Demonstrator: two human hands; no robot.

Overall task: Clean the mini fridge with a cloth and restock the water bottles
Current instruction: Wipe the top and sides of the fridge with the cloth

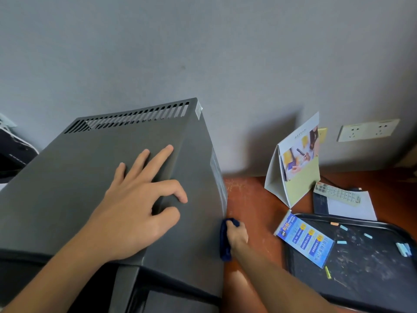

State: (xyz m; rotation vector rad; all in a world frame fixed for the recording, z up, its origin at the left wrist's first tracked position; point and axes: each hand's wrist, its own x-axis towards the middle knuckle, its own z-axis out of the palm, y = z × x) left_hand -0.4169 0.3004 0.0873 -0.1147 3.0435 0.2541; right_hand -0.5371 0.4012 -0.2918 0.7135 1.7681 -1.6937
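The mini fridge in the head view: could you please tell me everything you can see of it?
The mini fridge is a dark grey box with a smooth, metal-looking top and a row of vent slots along its back edge. It stands on the reddish-brown table against the grey wall. The left hand rests on its top, fingers spread. The right hand presses a dark blue cloth against its right side.
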